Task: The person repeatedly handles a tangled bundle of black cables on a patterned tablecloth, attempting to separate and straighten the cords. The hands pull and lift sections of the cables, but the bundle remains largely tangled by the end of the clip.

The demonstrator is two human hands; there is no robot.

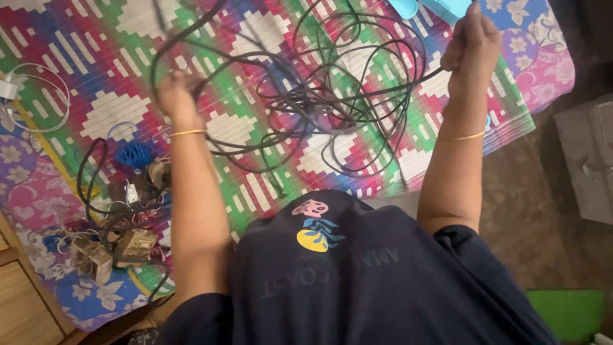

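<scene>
A big tangle of black cable (319, 102) hangs in loops between my two raised hands, above a bright patterned mat (115, 57) on a bed. My left hand (177, 92) is closed around a strand on the left side of the tangle. My right hand (471, 46) is closed on another strand at the upper right, pulling it taut. Both wrists wear a thin gold bangle. My dark blue shirt fills the lower middle of the view.
At the left lie a blue coiled cord (134, 155), a white cable (38, 96), small chargers and brownish adapters (118, 246) with loose wires. A light blue object (434, 7) sits at the top. A grey box (587, 160) stands at right on the brown floor.
</scene>
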